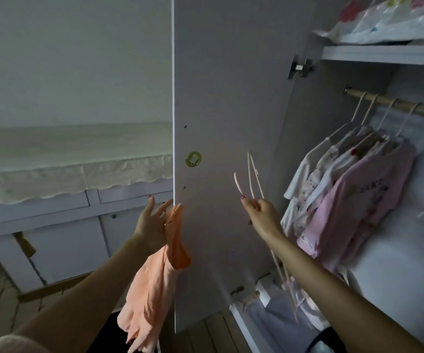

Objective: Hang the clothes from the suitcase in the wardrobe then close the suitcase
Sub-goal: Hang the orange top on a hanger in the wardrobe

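Left hand (154,222) raised beside edge of open wardrobe door (218,98), fingers spread, yet grip holds orange garment (152,284) pinched near collar; cloth hangs down along forearm. Right hand (261,215) up in front of door, grip pinching thin pink hangers (250,174), hooks pointing upward. Inside wardrobe, wooden rail (394,104) carries hung clothes (345,189), white and pink, on hangers. Shelf (384,54) above bears plastic-wrapped bundle (396,19). Suitcase not seen.
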